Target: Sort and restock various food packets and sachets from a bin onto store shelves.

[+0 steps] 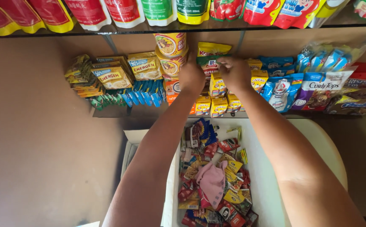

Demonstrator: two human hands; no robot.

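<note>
Yellow-and-green sachets [210, 59] sit on the shelf, pinched by right hand [234, 72] fingers; left hand [191, 76] curls beside them, grip unclear. Best to seat them squarely above the small yellow boxes [217, 94].

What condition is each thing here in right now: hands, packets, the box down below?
Left hand: raised to the shelf, touching stacked packets.
Right hand: pinching a green-and-red packet.
Small yellow boxes: stacked in rows.
Cup noodles: stacked upright.
White box: open, holding loose sachets.
Pink cloth: crumpled on the sachets.
</note>
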